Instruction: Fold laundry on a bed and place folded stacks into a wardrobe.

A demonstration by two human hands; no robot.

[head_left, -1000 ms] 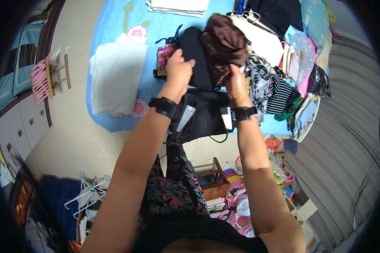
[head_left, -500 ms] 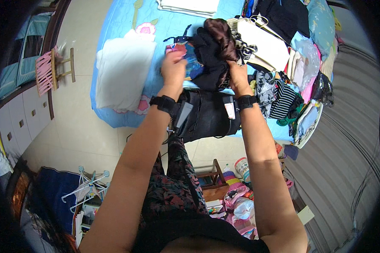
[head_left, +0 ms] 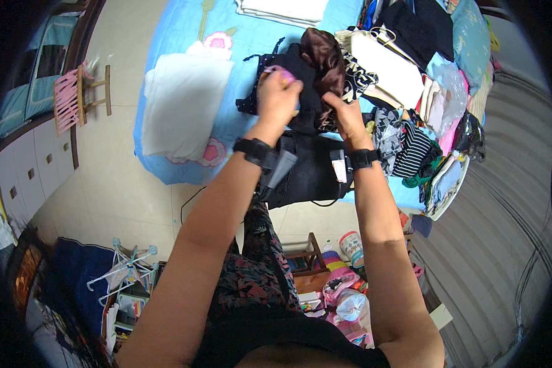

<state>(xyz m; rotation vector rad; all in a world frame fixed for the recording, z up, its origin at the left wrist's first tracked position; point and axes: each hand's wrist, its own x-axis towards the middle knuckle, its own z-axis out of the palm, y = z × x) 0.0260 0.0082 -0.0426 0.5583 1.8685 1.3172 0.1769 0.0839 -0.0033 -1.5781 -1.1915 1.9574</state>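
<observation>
Fingers of left hand [head_left: 278, 100] were curled closed on pinkish-purple cloth [head_left: 284, 75], slightly blurred. Right hand [head_left: 350, 120]: thumb lay over lower end of brown shiny cloth [head_left: 326, 55], other fingers partly hidden, couldn't tell if gripping. Black garment [head_left: 302, 76] sat between hands, on blue bed cover [head_left: 165, 173], dark dotted cloth [head_left: 247, 104] just left of it. Black-and-white patterned cloth [head_left: 357, 78] touched brown one's right side. Black bag [head_left: 310, 168] sat below both hands at bed edge. Folded white cloth [head_left: 187, 107] lay farther left.
</observation>
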